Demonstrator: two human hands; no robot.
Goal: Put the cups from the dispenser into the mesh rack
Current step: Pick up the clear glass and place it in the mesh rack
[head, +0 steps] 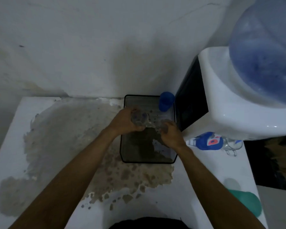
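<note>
Clear cups [139, 119] blur inside both hands' fingers [165, 129].

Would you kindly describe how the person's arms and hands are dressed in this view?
Both forearms are bare, with no sleeves in view. The left hand and right hand wear no gloves; no rings, watch or wristband can be made out in the dim light.

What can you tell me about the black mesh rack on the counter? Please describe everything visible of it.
The mesh rack is a rectangular tray with a dark wire rim, rounded corners and fine see-through mesh, so the stained counter shows through. It sits flat beside the water dispenser. A blue cup stands at its far right corner. The left hand, holding a clear cup, and the right hand are over it.
</note>
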